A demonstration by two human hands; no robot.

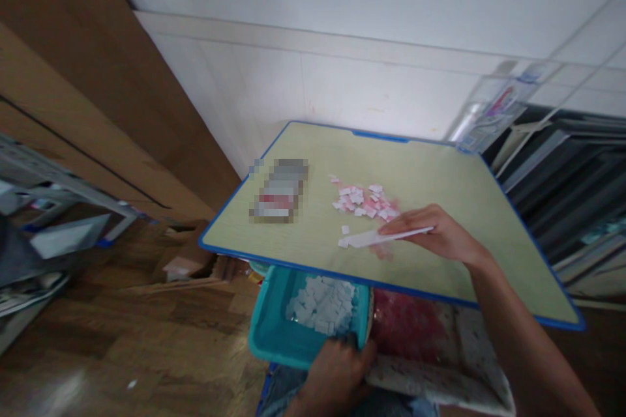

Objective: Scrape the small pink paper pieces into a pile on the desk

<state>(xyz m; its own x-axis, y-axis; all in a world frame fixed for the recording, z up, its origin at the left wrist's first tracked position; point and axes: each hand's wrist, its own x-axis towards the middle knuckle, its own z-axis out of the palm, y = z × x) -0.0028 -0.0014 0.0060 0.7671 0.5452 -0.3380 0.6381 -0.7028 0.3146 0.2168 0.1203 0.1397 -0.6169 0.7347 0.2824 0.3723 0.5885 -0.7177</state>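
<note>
Pinched in right grip (433, 233): white strip (366, 239). At teal bin (276, 350), left grip (337, 370) — cannot tell how closed. In bin — white pieces (320, 303).

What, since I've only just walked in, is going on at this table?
A person's right hand holds a thin white strip over the table, on the near side of a heap of small pinkish-white pieces. The left hand is at the near rim of a teal basin, its grip hard to make out. Many loose white pieces lie in the basin.
</note>
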